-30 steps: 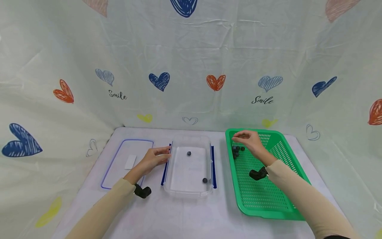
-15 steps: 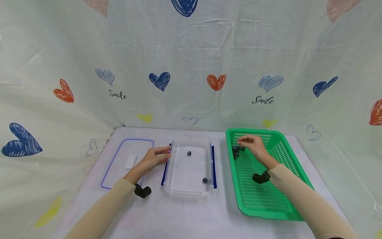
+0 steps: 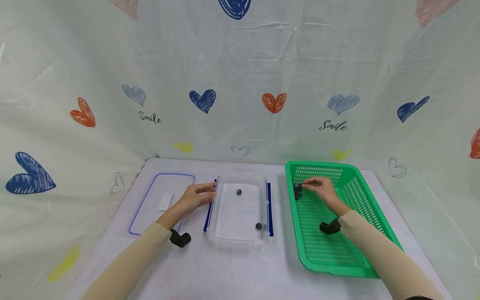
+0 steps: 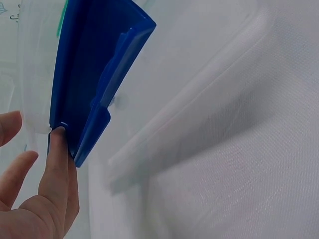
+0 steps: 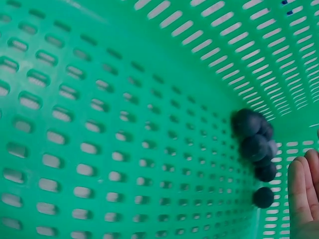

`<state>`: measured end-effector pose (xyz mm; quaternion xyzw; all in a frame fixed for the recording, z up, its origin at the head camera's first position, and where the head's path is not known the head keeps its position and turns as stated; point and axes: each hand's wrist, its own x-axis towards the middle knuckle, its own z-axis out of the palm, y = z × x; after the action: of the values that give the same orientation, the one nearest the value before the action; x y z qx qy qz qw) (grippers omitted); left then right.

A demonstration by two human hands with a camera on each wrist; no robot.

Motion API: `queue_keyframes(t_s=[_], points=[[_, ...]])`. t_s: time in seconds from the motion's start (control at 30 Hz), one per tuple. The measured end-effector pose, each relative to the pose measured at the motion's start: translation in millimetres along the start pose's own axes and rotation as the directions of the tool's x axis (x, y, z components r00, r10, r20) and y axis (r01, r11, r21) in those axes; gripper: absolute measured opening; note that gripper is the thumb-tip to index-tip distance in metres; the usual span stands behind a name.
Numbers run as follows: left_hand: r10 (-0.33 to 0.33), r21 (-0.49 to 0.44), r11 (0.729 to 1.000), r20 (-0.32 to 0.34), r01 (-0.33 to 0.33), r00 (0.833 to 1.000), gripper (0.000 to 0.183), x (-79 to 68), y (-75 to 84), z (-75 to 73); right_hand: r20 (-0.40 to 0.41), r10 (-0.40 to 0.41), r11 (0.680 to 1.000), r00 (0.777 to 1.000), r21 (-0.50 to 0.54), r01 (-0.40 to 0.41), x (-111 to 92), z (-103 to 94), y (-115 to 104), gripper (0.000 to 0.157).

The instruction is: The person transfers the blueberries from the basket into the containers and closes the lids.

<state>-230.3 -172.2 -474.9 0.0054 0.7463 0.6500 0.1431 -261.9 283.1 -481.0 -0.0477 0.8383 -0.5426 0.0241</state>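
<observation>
Left hand (image 3: 192, 200), relaxed, touches the blue flap (image 4: 94, 59); right hand (image 3: 324, 191), fingers straight, is beside dark balls (image 5: 254, 148) (2 more balls (image 3: 239, 192) in clear box (image 3: 237, 242)).

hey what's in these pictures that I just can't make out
Right wrist view: the right hand is cut off by the right edge, so whether it holds a ball is unclear.
Right wrist view: how many dark balls there are; they overlap.
Head view: the near right corner of the green basket, behind the right sleeve.
</observation>
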Motion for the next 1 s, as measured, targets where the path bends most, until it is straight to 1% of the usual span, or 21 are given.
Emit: queue_keyframes(t_s=[0.13,0.53,0.8,1.0], points=[[-0.001,0.020,1.000,-0.001,0.001,1.000,0.051,0.3,0.6,0.6,0.000,0.017,1.000,1.000,-0.014,-0.017,-1,2.2,8,0.032],[-0.001,0.016,1.000,-0.002,0.001,1.000,0.050,-0.3,0.1,-0.6,0.004,0.029,0.998,1.000,-0.047,-0.029,0,8.0,23,0.026],[-0.003,0.011,1.000,-0.005,0.003,1.000,0.049,-0.3,-0.2,-0.1,0.018,0.012,0.997,1.000,-0.072,-0.010,0,11.7,32,0.022],[-0.003,0.007,1.000,0.004,0.003,1.000,0.050,-1.7,0.9,0.0,0.015,-0.021,0.996,1.000,-0.085,0.023,0,15.0,34,0.022]])
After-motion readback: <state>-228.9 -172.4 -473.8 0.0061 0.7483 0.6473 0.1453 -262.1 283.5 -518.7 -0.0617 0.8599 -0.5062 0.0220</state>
